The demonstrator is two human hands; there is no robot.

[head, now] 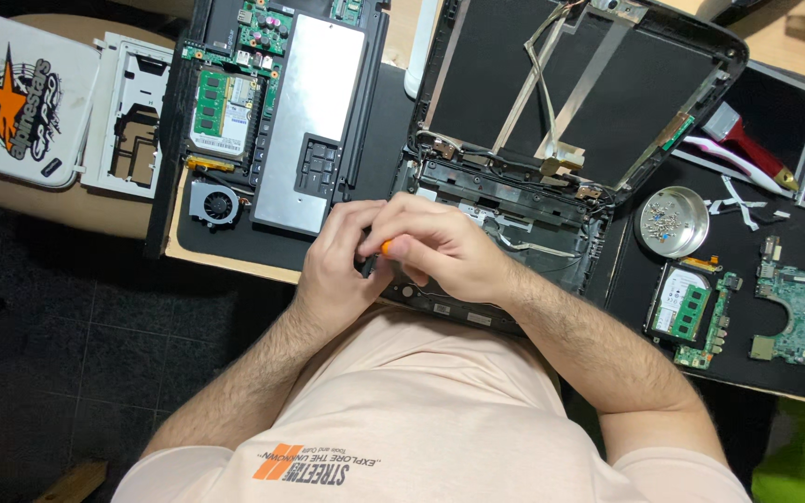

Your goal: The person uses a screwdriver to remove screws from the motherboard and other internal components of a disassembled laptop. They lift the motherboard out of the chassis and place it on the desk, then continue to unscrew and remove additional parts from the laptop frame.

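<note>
Both hands closed on an orange-handled screwdriver, left hand and right hand touching, over the gutted laptop base.

Place: an electronics repair workshop (small, one desk).
Evidence on desk: stripped laptop chassis, loose circuit boards, cooling fan, memory module.
Tools: metal dish of screws, red-handled brush.
Surface: black work mat.
</note>
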